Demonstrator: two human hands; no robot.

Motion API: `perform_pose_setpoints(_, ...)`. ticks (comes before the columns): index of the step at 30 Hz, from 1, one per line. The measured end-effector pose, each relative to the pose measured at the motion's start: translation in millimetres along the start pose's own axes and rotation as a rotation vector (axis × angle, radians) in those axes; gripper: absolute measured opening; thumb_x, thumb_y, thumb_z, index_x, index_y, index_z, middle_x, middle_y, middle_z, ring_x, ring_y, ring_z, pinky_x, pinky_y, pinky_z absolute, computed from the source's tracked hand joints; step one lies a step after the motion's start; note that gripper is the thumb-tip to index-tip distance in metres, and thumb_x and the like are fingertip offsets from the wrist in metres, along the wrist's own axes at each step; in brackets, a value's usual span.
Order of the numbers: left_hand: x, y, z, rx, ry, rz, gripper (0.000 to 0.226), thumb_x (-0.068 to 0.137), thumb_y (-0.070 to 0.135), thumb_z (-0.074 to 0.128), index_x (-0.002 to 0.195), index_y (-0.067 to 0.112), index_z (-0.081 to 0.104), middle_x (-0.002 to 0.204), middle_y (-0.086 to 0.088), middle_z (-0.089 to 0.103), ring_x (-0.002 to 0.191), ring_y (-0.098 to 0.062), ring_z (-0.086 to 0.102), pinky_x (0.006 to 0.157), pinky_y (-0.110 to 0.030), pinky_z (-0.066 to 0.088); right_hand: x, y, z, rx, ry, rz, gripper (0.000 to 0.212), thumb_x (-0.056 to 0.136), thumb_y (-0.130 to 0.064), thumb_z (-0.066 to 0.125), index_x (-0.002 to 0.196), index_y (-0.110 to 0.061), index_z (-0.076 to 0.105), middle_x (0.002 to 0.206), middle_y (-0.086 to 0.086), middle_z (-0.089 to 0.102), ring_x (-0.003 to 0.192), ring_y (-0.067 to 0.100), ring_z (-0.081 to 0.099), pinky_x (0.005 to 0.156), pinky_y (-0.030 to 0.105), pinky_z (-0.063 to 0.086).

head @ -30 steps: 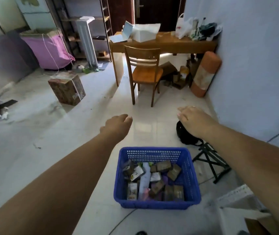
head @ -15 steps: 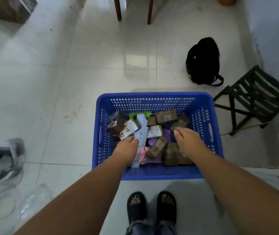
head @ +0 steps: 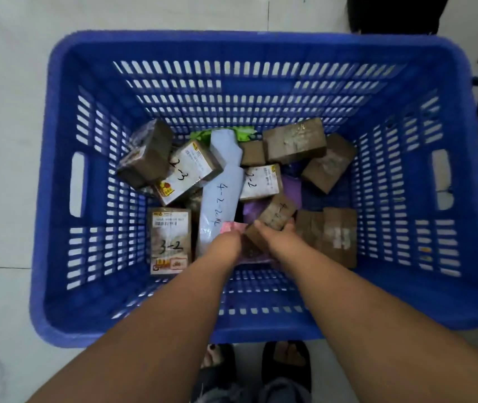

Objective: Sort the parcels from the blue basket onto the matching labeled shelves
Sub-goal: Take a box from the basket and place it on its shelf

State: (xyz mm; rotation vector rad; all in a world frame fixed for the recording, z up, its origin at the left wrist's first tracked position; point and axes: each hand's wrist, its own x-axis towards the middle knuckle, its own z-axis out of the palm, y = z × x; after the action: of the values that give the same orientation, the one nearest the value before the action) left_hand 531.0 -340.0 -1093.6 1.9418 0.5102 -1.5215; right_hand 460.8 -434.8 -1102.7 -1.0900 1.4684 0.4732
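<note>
Brown parcel (head: 272,221) in right hand (head: 275,237), long axis diagonal

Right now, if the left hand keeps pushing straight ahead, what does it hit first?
Probably the pink packet at the left hand's fingertips, then the long grey mailer marked 4-2; depth is unclear.

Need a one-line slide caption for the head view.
Both hands reach into the blue basket; right hand grips a small brown parcel.

Bare forearms, no sleeves; black open-toe sandals (head: 256,362), grey-blue trouser cuffs (head: 285,389).
</note>
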Motion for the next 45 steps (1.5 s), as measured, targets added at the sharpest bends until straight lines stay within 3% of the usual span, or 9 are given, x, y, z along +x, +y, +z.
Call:
perform_pose_setpoints(3, 32, -17, 6, -0.054, -0.005, 0.034, 0.072, 0.071, 0.055, 0.056, 0.124, 0.006, 0.061, 0.115, -0.026, 0.065, 0.103, -0.037, 0.065, 0.096, -0.043, 0.051, 15, 6, 13, 0.061, -0.019, 0.065, 0.132, 0.043, -0.059, 0.081, 0.146, -0.043, -0.001, 0.137, 0.012, 0.050, 0.111, 0.038, 0.060, 0.095, 0.056, 0.049)
perform_pose_setpoints(6, 81, -54, 11, -0.094, -0.005, -0.020, 0.110, 0.045, 0.079, 0.057, 0.131, 0.011, 0.053, 0.114, -0.023, 0.067, 0.101, -0.038, 0.067, 0.095, -0.047, 0.051, 14, 11, 12, 0.008, 0.056, 0.057, 0.123, 0.060, -0.035, 0.085, 0.147, -0.043, -0.002, 0.132, 0.017, 0.051, 0.110, 0.039, 0.059, 0.096, 0.054, 0.050)
perform_pose_setpoints(14, -96, 18, -16, -0.010, -0.070, 0.008, 0.058, 0.098, 0.057, 0.033, 0.140, 0.019, 0.043, 0.137, -0.009, 0.052, 0.123, -0.026, 0.049, 0.104, -0.043, 0.037, -74, -1, -37, 0.055, -0.023, -0.105, 0.061, 0.078, -0.009, 0.071, 0.129, -0.026, 0.044, 0.112, 0.003, 0.062, 0.101, 0.023, 0.062, 0.093, 0.045, 0.054)
perform_pose_setpoints(19, -194, 66, -54, -0.422, -0.237, 0.004, 0.079, 0.093, 0.072, 0.016, 0.129, 0.014, 0.056, 0.124, -0.016, 0.064, 0.108, -0.036, 0.062, 0.085, -0.043, 0.049, -177, -51, -87, -0.186, -0.102, -0.477, 0.073, 0.069, 0.008, 0.072, 0.116, -0.041, 0.044, 0.122, -0.004, 0.054, 0.111, 0.013, 0.056, 0.085, 0.027, 0.054)
perform_pose_setpoints(25, -347, 164, -107, -0.547, -0.341, 0.253, 0.062, 0.084, 0.062, 0.057, 0.125, 0.015, 0.063, 0.109, -0.010, 0.067, 0.088, -0.024, 0.065, 0.067, -0.033, 0.053, -310, -156, -132, -0.382, 0.258, -1.055, 0.072, 0.070, 0.012, 0.075, 0.113, -0.041, 0.052, 0.149, -0.001, 0.013, 0.124, 0.004, 0.027, 0.094, -0.009, 0.021)
perform_pose_setpoints(33, -604, 255, -187, -0.229, -0.406, 0.801, 0.033, 0.098, 0.024, 0.050, 0.125, 0.008, 0.057, 0.108, -0.015, 0.070, 0.093, -0.023, 0.067, 0.079, -0.030, 0.058, -553, -296, -194, -0.412, 0.583, -1.601, 0.084, 0.078, 0.017, 0.061, 0.127, -0.047, 0.036, 0.158, -0.005, 0.001, 0.146, 0.018, 0.017, 0.111, 0.026, 0.030)
perform_pose_setpoints(36, -692, 269, -217, -0.208, -0.411, 0.997, 0.037, 0.091, 0.011, 0.060, 0.128, 0.011, 0.056, 0.115, -0.019, 0.070, 0.101, -0.029, 0.069, 0.083, -0.036, 0.059, -649, -321, -204, -0.168, 0.344, -1.633, 0.092, 0.083, 0.013, 0.051, 0.141, -0.051, 0.019, 0.159, -0.016, 0.003, 0.141, -0.013, 0.010, 0.117, 0.020, 0.027)
perform_pose_setpoints(41, -826, 281, -248, -0.133, -0.294, 1.234, 0.049, 0.078, 0.021, 0.066, 0.127, 0.020, 0.059, 0.111, -0.012, 0.070, 0.098, -0.023, 0.069, 0.083, -0.042, 0.055, -790, -349, -226, 0.150, 0.036, -1.626, 0.063, 0.082, -0.058, 0.054, 0.131, -0.073, 0.018, 0.155, -0.023, 0.021, 0.142, 0.002, 0.027, 0.116, 0.045, 0.031)
perform_pose_setpoints(45, -918, 282, -263, -0.096, -0.199, 1.379, 0.042, 0.085, 0.011, 0.070, 0.123, 0.022, 0.055, 0.114, -0.017, 0.064, 0.102, -0.032, 0.069, 0.085, -0.047, 0.057, -871, -361, -263, -0.085, 0.014, -1.484, 0.080, 0.086, -0.053, 0.065, 0.136, -0.072, 0.007, 0.158, -0.013, 0.027, 0.143, 0.022, 0.033, 0.115, 0.053, 0.030)
